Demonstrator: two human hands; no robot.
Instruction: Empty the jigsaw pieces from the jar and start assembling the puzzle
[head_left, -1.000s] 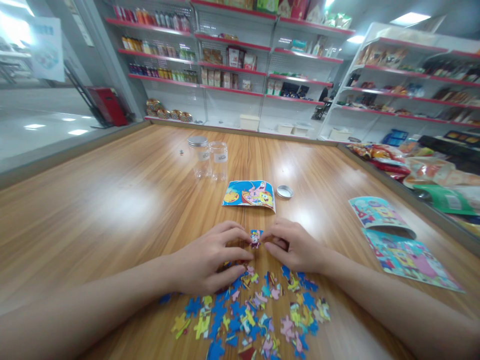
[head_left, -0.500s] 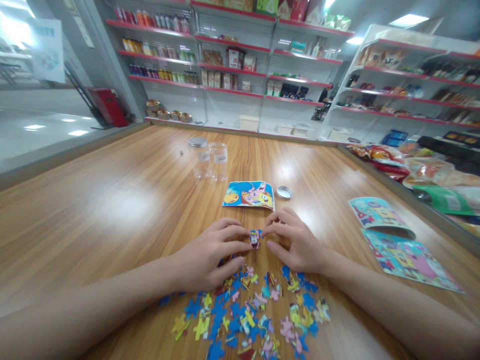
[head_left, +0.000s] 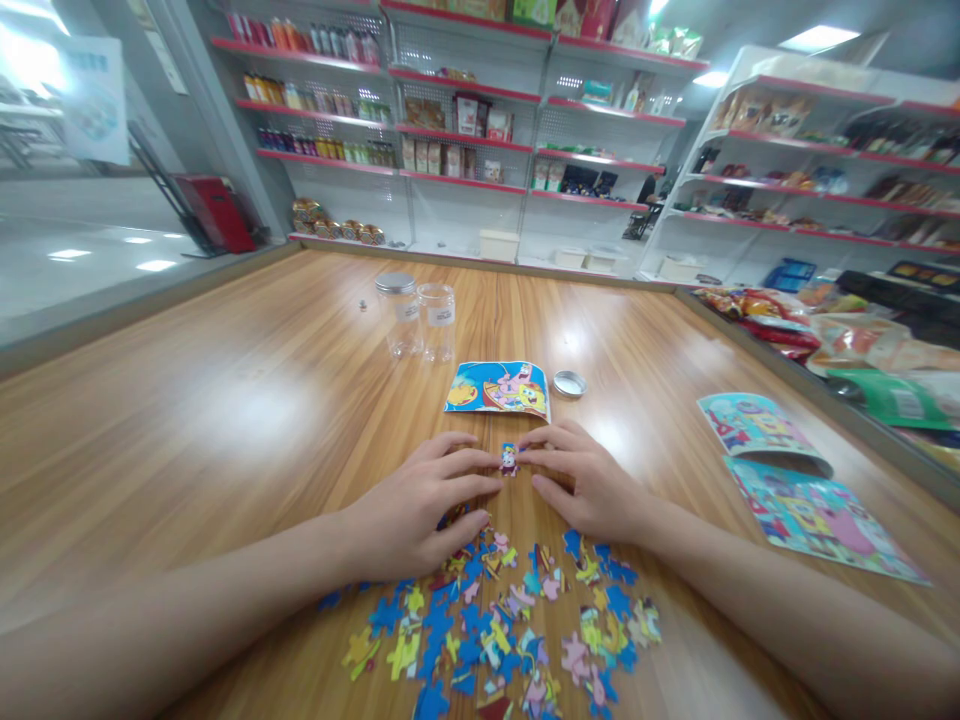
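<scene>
My left hand (head_left: 420, 500) and my right hand (head_left: 589, 485) lie low on the wooden table (head_left: 247, 400), fingertips meeting around a small joined puzzle piece (head_left: 509, 459) with a pink and blue cartoon print. Both hands press or pinch this piece between them. Just in front of me lies a loose heap of colourful jigsaw pieces (head_left: 510, 620), mostly blue, yellow and pink. My left palm covers a few pieces at the heap's far edge.
A cartoon picture sheet (head_left: 499, 388) lies beyond the hands, with a metal lid (head_left: 569, 383) beside it. Two clear jars (head_left: 417, 318) stand farther back. More printed sheets (head_left: 795, 480) lie at the right. Shop shelves ring the table.
Both hands have slid the small joined piece a little away from me, farther from the heap. The fingers have flattened lower onto the table.
</scene>
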